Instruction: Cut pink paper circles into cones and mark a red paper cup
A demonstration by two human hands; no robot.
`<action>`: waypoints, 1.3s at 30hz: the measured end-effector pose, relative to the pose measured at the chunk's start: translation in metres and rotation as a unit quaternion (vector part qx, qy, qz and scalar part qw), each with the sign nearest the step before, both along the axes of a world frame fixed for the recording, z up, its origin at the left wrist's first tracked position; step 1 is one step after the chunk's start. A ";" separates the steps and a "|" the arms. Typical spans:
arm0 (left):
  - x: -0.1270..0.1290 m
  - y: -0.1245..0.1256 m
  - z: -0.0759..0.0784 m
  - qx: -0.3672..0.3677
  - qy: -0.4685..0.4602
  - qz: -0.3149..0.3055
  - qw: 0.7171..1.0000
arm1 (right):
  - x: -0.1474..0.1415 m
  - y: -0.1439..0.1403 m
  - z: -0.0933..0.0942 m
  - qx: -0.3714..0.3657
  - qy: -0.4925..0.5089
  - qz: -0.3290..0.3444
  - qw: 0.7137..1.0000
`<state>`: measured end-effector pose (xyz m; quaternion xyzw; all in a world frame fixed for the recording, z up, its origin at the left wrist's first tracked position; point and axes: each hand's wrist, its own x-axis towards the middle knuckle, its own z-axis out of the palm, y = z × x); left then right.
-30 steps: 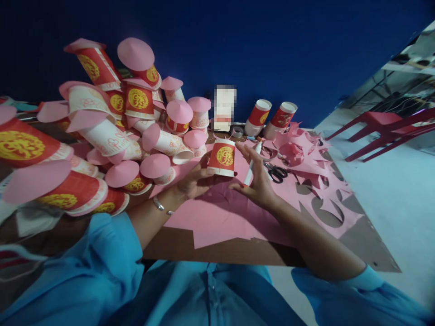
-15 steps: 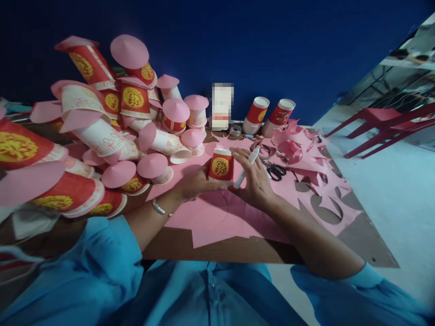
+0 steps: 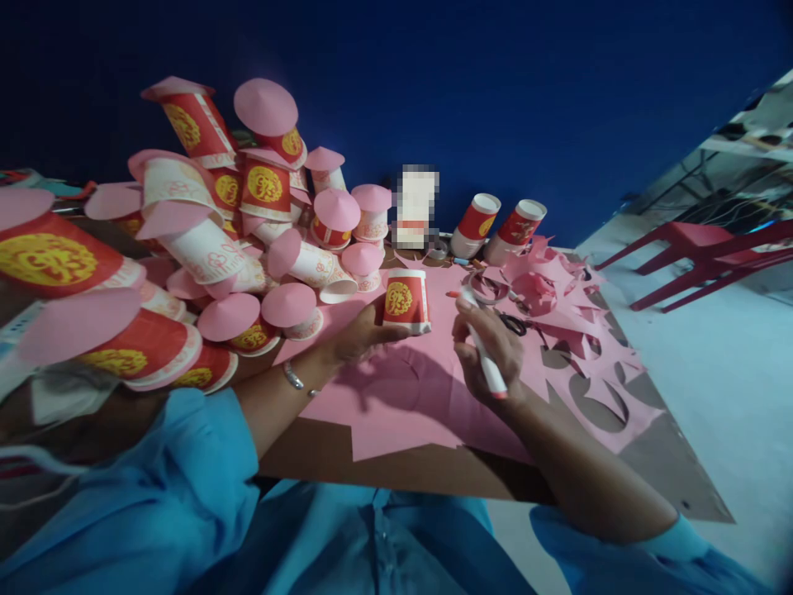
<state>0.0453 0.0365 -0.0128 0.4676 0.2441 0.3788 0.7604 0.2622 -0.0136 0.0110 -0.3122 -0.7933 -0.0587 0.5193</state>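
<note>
Head view: holds red cup (image 3: 406,299) tight in left grip (image 3: 360,334) and, at cup's four o'clock, white pen (image 3: 491,369) in right grip (image 3: 503,342).

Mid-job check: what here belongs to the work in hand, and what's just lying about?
Likely part of it:
cup, in the left hand
marker, in the right hand
pink sheets, beneath the hands
hatted cups
scissors, probably, though unheld

Seemingly just lying about:
pink scraps
stool, off the table

Dark blue wall (image 3: 526,99), pale floor (image 3: 719,380), red stool (image 3: 697,235) at right.
</note>
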 end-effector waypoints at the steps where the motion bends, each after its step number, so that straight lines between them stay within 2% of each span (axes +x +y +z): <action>1: 0.000 0.000 0.000 0.007 0.010 -0.004 1.000 | -0.001 -0.002 0.003 0.006 0.000 -0.003 1.000; 6: 0.000 -0.001 0.002 0.030 0.037 0.016 0.999 | -0.007 -0.013 0.009 -0.012 0.008 0.017 1.000; 11: 0.002 -0.003 0.000 0.023 0.011 0.024 0.999 | -0.013 -0.018 0.000 -0.104 0.022 0.019 0.994; 13: 0.002 -0.003 -0.002 0.024 -0.007 0.026 0.999 | -0.015 -0.017 -0.004 -0.120 0.030 0.022 0.992; 19: 0.001 0.001 -0.005 0.063 -0.006 -0.005 0.998 | -0.016 -0.013 -0.010 -0.067 0.004 0.049 0.997; 22: -0.001 0.002 -0.005 0.075 0.010 -0.006 0.997 | -0.015 -0.013 -0.009 -0.074 0.003 0.056 0.996; 26: -0.003 0.002 -0.008 0.068 0.047 0.007 0.997 | -0.013 -0.016 -0.004 -0.063 0.002 0.055 0.996; 31: -0.002 -0.001 -0.007 0.059 0.060 0.004 0.996 | -0.013 -0.015 0.002 -0.029 0.011 0.008 0.999; 39: -0.002 -0.003 -0.004 0.048 0.084 -0.002 0.995 | -0.014 -0.012 0.005 -0.009 -0.017 0.034 0.999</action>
